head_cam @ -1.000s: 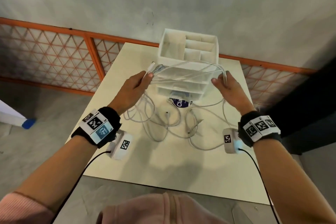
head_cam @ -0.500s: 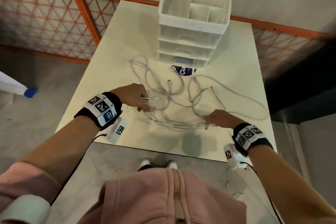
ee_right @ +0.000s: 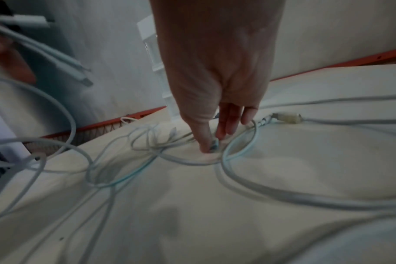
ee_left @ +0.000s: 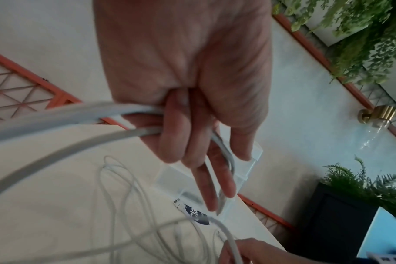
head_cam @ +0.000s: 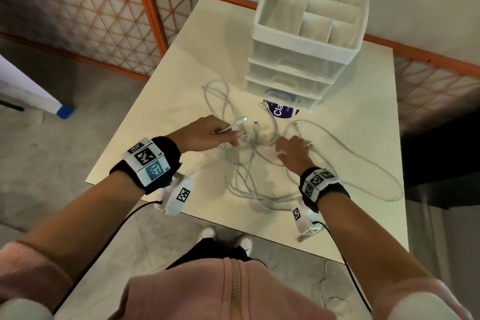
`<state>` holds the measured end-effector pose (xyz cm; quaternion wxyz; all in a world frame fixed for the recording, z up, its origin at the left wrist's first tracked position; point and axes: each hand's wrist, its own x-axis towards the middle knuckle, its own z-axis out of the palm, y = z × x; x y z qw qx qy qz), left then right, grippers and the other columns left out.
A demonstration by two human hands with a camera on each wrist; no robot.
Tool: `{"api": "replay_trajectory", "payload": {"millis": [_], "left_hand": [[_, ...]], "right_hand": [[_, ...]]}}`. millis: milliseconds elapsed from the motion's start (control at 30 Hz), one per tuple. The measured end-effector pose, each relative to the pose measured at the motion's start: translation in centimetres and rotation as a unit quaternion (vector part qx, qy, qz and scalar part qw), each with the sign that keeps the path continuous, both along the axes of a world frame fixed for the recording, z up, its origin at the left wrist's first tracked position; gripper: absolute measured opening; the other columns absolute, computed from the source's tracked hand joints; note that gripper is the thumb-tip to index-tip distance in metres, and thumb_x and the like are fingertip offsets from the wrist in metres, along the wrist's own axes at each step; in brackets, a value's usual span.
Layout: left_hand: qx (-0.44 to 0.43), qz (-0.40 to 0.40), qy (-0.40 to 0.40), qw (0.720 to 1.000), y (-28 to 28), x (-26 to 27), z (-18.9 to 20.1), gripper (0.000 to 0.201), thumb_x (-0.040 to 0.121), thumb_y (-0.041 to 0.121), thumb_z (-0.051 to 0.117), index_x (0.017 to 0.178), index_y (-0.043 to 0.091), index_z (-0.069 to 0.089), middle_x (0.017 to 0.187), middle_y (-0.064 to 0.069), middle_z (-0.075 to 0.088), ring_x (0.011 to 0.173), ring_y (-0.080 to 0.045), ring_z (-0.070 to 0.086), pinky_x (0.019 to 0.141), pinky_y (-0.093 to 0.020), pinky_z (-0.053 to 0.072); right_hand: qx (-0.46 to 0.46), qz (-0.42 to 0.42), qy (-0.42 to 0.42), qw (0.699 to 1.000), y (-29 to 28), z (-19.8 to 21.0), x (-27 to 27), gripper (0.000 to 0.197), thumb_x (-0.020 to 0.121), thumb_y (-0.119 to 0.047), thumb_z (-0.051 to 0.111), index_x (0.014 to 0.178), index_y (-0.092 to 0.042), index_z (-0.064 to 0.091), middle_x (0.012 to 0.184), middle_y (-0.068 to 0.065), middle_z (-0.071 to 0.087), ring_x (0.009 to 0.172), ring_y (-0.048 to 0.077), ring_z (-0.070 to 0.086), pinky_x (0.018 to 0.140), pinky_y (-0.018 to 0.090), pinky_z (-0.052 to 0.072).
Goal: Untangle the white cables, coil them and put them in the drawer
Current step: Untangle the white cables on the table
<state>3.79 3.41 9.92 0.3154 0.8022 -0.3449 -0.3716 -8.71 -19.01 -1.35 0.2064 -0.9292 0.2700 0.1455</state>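
Left hand (ee_left: 185,71) curls round white cables (ee_left: 57,115), right hand (ee_right: 217,62) pinches one on the table (ee_right: 215,223)

Blue label (head_cam: 281,113) on table (head_cam: 181,80) reads "Cla" (rest hidden).

Dim, soft light is falling on my table (head_cam: 161,101), casting faint shadows. Wide-angle distortion is bending the head view's edges; motion blur is smearing the nearest white cables (ee_left: 57,116) in both my wrist views.
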Motion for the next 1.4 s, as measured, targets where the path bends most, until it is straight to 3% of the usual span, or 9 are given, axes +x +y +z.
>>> {"api": "replay_trajectory", "payload": {"millis": [67,200,400,567,700,800,967,1167,1400], "left_hand": [[-0.025,0.005,0.001,1.000,0.0,0.0,0.4,0.035,0.098,0.032,0.047,0.093,0.009,0.072,0.065,0.022,0.065,0.066,0.013,0.056,0.062,-0.005,0.036],[-0.093,0.041,0.077,0.992,-0.5,0.0,0.9,0.033,0.101,0.026,0.039,0.079,0.009,0.057,0.058,0.006,0.044,0.042,0.001,0.038,0.047,-0.010,0.030],[-0.165,0.054,0.122,0.977,-2.9,-0.3,2.0,0.033,0.100,0.039,0.036,0.076,0.020,0.025,0.054,0.014,0.026,0.047,-0.004,0.020,0.042,-0.016,0.018],[-0.253,0.063,0.041,0.965,-5.7,-1.3,3.7,0.028,0.095,0.027,0.054,0.087,0.013,0.032,0.066,0.006,0.027,0.050,-0.004,0.026,0.045,-0.011,0.029],[-0.288,0.087,0.079,0.950,-6.8,-1.5,4.4,0.029,0.100,0.030,0.042,0.075,0.015,0.043,0.048,0.014,0.031,0.041,-0.003,0.027,0.042,-0.017,0.027],[-0.315,0.131,0.094,0.935,-6.4,-1.2,5.1,0.036,0.102,0.032,0.033,0.072,0.015,0.043,0.058,0.011,0.036,0.052,-0.008,0.032,0.051,-0.021,0.032],[-0.373,0.202,0.098,0.900,-4.6,1.1,5.5,0.035,0.104,0.030,0.026,0.075,0.017,0.041,0.074,0.003,0.052,0.079,-0.014,0.062,0.083,-0.039,0.054],[-0.443,0.323,0.100,0.830,-1.8,4.0,5.1,0.040,0.104,0.033,0.025,0.067,0.019,0.028,0.047,0.013,0.025,0.041,-0.007,0.024,0.043,-0.023,0.044],[-0.331,0.225,0.039,0.916,-3.6,0.5,4.5,0.030,0.091,0.032,0.061,0.069,0.020,0.044,0.043,0.013,0.028,0.037,-0.005,0.022,0.038,-0.018,0.021]], "right_hand": [[-0.014,-0.012,-0.019,1.000,-0.3,0.0,0.2,0.020,0.084,-0.005,0.055,0.102,-0.011,0.058,0.113,0.018,0.052,0.111,0.036,0.049,0.095,0.039,0.032],[0.014,-0.064,-0.161,0.985,-2.1,4.0,1.6,0.019,0.082,-0.006,0.057,0.100,-0.007,0.059,0.105,0.019,0.058,0.092,0.035,0.059,0.079,0.032,0.043],[0.227,-0.046,-0.344,0.910,-3.9,16.4,3.4,0.008,0.089,-0.004,0.059,0.097,-0.006,0.061,0.076,0.003,0.065,0.062,0.006,0.065,0.062,0.021,0.051],[0.366,0.044,-0.314,0.875,-0.7,22.2,3.6,0.016,0.087,-0.004,0.064,0.101,-0.001,0.058,0.081,0.015,0.065,0.068,0.015,0.068,0.068,0.024,0.056],[0.345,-0.023,-0.399,0.849,1.0,21.6,4.3,0.018,0.087,-0.009,0.065,0.100,-0.002,0.054,0.087,0.018,0.061,0.070,0.017,0.067,0.067,0.024,0.057],[0.245,-0.048,-0.368,0.895,1.3,19.1,3.9,0.023,0.095,-0.031,0.052,0.098,-0.009,0.043,0.088,0.007,0.059,0.073,0.014,0.061,0.066,0.022,0.051],[0.337,0.045,-0.122,0.932,1.2,14.1,0.5,0.044,0.100,-0.043,0.032,0.074,-0.014,0.054,0.056,-0.004,0.043,0.047,0.007,0.043,0.056,0.019,0.041],[0.186,-0.111,-0.127,0.968,-4.8,12.0,-3.4,0.051,0.091,-0.048,0.050,0.051,-0.018,0.040,0.053,-0.002,0.040,0.053,0.014,0.037,0.059,0.025,0.031],[0.103,0.038,-0.142,0.984,-0.7,18.1,0.4,0.049,0.100,-0.039,0.037,0.079,-0.001,0.061,0.075,0.007,0.057,0.073,0.019,0.049,0.070,0.029,0.036]]}}
